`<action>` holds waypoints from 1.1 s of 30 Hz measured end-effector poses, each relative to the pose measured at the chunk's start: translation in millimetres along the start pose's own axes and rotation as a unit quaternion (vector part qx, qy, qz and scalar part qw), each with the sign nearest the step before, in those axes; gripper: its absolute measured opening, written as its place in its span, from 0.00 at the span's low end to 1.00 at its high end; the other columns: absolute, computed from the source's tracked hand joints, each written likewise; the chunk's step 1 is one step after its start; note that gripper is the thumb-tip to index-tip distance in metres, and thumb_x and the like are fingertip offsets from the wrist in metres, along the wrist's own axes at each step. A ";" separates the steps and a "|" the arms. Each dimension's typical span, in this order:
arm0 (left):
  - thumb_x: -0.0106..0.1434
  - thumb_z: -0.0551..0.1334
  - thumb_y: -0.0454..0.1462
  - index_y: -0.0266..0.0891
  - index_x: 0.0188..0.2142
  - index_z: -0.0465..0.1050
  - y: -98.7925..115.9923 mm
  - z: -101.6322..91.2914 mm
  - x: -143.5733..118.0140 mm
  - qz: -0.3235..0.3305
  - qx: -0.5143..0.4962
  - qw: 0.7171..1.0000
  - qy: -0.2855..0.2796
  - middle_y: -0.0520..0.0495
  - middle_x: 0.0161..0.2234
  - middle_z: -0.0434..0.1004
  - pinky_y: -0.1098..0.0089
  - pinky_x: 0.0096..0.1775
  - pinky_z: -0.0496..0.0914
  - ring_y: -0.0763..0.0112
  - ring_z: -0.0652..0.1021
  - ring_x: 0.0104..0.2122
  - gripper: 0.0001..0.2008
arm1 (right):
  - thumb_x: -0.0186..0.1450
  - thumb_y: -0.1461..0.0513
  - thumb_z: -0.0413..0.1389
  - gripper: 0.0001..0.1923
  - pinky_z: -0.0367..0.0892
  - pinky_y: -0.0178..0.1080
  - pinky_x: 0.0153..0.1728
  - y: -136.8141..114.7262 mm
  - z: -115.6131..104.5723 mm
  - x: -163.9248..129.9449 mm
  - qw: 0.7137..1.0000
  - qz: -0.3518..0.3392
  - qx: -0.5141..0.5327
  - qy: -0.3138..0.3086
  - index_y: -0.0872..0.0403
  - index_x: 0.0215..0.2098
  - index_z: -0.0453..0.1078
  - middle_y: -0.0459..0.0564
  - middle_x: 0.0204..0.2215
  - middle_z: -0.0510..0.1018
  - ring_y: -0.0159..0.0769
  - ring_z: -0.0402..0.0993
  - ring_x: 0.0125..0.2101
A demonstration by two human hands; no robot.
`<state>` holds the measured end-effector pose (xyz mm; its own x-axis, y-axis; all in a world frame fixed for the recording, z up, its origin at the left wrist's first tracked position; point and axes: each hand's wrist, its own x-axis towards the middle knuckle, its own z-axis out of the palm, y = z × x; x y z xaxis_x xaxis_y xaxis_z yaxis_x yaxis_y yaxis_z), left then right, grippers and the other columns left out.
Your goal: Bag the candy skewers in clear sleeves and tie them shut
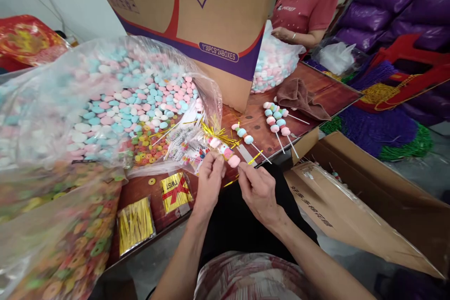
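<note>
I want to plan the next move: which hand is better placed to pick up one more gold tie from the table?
Probably the left hand. It grips the candy stick close beside the loose gold ties; the right hand pinches the stick's lower end, farther away.

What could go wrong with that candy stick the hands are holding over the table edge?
The candy skewer is pinched by the left hand and right hand right past the table edge, so a slip might drop it onto the lap or floor. The gold twist ties beside it look loose and could scatter. The big candy bag bulges close by and might spill if bumped.
</note>
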<state>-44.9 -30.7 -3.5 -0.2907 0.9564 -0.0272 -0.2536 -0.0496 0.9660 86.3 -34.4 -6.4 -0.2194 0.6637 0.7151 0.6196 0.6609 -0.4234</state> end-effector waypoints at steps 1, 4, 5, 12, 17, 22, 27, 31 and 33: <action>0.63 0.63 0.45 0.39 0.26 0.62 -0.2 -2.4 0.7 -0.010 -0.016 1.000 0.005 0.56 0.21 0.57 0.73 0.27 0.55 0.76 0.58 0.22 0.15 | 0.69 0.69 0.51 0.09 0.62 0.35 0.27 -1.1 -1.4 -0.3 1.000 0.010 0.025 -0.015 0.56 0.42 0.73 0.46 0.24 0.79 0.29 0.69 0.20; 0.63 0.63 0.45 0.39 0.26 0.63 -1.7 -6.0 2.4 -0.035 -0.034 0.999 0.000 0.56 0.20 0.56 0.73 0.26 0.54 0.77 0.57 0.22 0.16 | 0.69 0.67 0.51 0.08 0.65 0.34 0.29 -5.6 -3.7 -2.6 0.993 0.069 0.083 -0.057 0.54 0.40 0.73 0.47 0.25 0.79 0.30 0.71 0.23; 0.63 0.62 0.45 0.39 0.26 0.63 -2.4 -5.5 1.9 -0.038 -0.031 0.999 -0.006 0.55 0.20 0.57 0.73 0.26 0.54 0.77 0.57 0.22 0.16 | 0.70 0.66 0.51 0.08 0.66 0.34 0.30 -6.9 -3.1 -3.4 0.991 0.086 0.089 -0.059 0.54 0.40 0.74 0.47 0.26 0.79 0.30 0.71 0.24; 0.62 0.64 0.47 0.39 0.27 0.65 -4.3 -5.2 -5.7 -0.030 -0.029 0.999 -0.012 0.55 0.21 0.60 0.74 0.27 0.59 0.77 0.61 0.22 0.16 | 0.70 0.67 0.50 0.11 0.69 0.34 0.31 -4.4 2.0 -4.4 0.990 0.099 0.096 -0.035 0.55 0.43 0.75 0.50 0.29 0.81 0.31 0.73 0.25; 0.59 0.64 0.54 0.38 0.36 0.73 4.2 -5.7 8.4 -0.063 -0.118 0.990 0.042 0.47 0.31 0.74 0.73 0.32 0.68 0.72 0.74 0.30 0.21 | 0.69 0.67 0.52 0.10 0.66 0.34 0.30 -1.4 -1.7 -6.6 0.994 0.065 0.076 -0.050 0.55 0.42 0.75 0.48 0.26 0.80 0.30 0.70 0.23; 0.59 0.68 0.47 0.37 0.35 0.71 9.3 2.6 19.9 -0.113 -0.230 0.965 0.046 0.47 0.31 0.76 0.70 0.35 0.72 0.70 0.78 0.31 0.16 | 0.69 0.68 0.50 0.11 0.59 0.35 0.27 0.5 0.1 -10.5 0.994 -0.005 0.043 -0.096 0.56 0.40 0.75 0.46 0.22 0.78 0.29 0.71 0.22; 0.60 0.68 0.45 0.37 0.32 0.69 7.6 3.0 21.7 -0.134 -0.275 0.950 0.063 0.50 0.28 0.74 0.70 0.35 0.73 0.73 0.77 0.29 0.14 | 0.70 0.63 0.51 0.10 0.59 0.34 0.27 -2.1 -10.5 -12.4 0.963 0.133 0.179 -0.149 0.55 0.40 0.75 0.45 0.25 0.76 0.28 0.66 0.22; 0.58 0.69 0.45 0.38 0.33 0.68 7.3 7.9 18.2 -0.153 -0.287 0.943 0.066 0.52 0.28 0.73 0.72 0.31 0.71 0.76 0.75 0.26 0.15 | 0.68 0.55 0.54 0.13 0.51 0.32 0.19 -7.7 -11.8 -8.2 0.818 0.378 0.397 -0.175 0.56 0.35 0.74 0.40 0.17 0.62 0.25 0.53 0.17; 0.58 0.69 0.46 0.38 0.32 0.67 7.0 11.7 14.8 -0.156 -0.271 0.949 0.047 0.52 0.28 0.72 0.74 0.26 0.68 0.75 0.75 0.25 0.16 | 0.66 0.54 0.56 0.14 0.46 0.32 0.18 -10.7 -5.6 -5.9 0.754 0.441 0.463 -0.151 0.57 0.34 0.74 0.38 0.15 0.56 0.24 0.47 0.16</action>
<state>-40.2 -13.5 5.8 -0.1982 0.9204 -0.3370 -0.7706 0.0662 0.6339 85.1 -47.3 -2.9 -0.2785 0.9450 -0.1713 -0.1370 -0.2156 -0.9668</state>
